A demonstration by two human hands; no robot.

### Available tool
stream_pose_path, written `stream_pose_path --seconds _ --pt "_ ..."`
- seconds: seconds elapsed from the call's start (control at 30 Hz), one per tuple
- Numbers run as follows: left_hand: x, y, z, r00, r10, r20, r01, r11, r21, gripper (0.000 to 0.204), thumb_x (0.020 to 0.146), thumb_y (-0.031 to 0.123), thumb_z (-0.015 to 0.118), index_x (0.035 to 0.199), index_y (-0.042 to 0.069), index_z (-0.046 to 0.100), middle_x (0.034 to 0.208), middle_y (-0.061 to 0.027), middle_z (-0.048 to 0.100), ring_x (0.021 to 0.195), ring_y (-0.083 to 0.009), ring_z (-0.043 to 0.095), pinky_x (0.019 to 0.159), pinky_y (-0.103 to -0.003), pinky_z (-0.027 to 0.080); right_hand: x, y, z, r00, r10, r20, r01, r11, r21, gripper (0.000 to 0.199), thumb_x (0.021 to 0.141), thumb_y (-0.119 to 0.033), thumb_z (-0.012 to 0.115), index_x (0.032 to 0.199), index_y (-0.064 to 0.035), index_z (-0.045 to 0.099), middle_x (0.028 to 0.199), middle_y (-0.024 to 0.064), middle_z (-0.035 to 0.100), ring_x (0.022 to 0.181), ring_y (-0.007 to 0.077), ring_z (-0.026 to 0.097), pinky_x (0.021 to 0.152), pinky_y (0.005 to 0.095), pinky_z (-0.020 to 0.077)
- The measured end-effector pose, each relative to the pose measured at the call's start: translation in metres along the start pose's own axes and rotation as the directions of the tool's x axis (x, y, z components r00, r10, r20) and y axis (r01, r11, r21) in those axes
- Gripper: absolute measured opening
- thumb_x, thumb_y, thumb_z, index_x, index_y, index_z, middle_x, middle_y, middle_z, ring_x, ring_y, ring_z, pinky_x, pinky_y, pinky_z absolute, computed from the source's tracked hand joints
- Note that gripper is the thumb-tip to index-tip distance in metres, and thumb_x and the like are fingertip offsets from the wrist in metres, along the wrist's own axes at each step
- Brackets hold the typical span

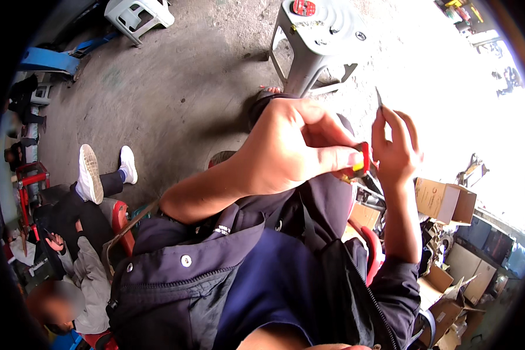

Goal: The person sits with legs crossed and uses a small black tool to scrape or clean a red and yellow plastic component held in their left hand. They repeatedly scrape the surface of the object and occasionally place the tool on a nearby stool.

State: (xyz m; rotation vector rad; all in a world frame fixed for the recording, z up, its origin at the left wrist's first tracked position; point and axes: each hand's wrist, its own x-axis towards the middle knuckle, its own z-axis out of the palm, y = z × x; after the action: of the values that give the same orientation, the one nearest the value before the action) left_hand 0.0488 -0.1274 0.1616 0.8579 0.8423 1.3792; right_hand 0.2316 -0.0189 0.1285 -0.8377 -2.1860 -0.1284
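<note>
My left hand [289, 146] is closed, its thumb and fingers pinching a small red block-like part with a yellow patch [365, 158]. What kind of part it is I cannot make out. Close by on the right, my right hand [398, 143] is closed around a thin, pointed metal tool [380, 97], its tip pointing up and away from me. The hand covers the tool's lower end, so its exact kind does not show. Both hands are raised in front of my lap, a short gap apart.
A grey plastic stool [324, 35] ahead bears a red item [304, 7] and several small parts. Another stool [139, 17] stands far left. A seated person [90, 256] is at the left. Open cardboard boxes [437, 200] and clutter lie at the right.
</note>
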Motion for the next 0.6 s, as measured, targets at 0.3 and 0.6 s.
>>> stream_pose_path --seconds 0.3,0.6 --pt "0.03 -0.014 -0.02 0.995 0.058 -0.077 -0.056 0.998 0.027 0.01 0.088 -0.001 0.068 0.098 -0.005 0.066 0.088 -0.0109 0.071 0.078 -0.0139 0.068 0.073 -0.026 0.056 0.001 0.087 0.07 0.713 0.574 0.402 -0.663 0.365 0.654 0.025 0.088 -0.007 0.072 0.111 0.0019 0.065 0.081 0.0013 0.065 0.071 0.0058 0.059 0.064 0.0203 0.048" --pt "0.084 -0.055 -0.091 0.94 0.12 -0.319 -0.127 0.992 -0.001 0.009 0.091 -0.001 0.063 0.1 -0.002 0.065 0.092 -0.0105 0.071 0.077 -0.0133 0.066 0.068 -0.026 0.053 0.052 0.217 0.242 0.608 0.639 0.47 -0.704 0.161 0.692 0.062 0.086 0.0 0.067 0.14 -0.0103 0.038 0.124 0.0198 0.056 0.083 0.0223 0.069 0.069 0.0337 0.0605"
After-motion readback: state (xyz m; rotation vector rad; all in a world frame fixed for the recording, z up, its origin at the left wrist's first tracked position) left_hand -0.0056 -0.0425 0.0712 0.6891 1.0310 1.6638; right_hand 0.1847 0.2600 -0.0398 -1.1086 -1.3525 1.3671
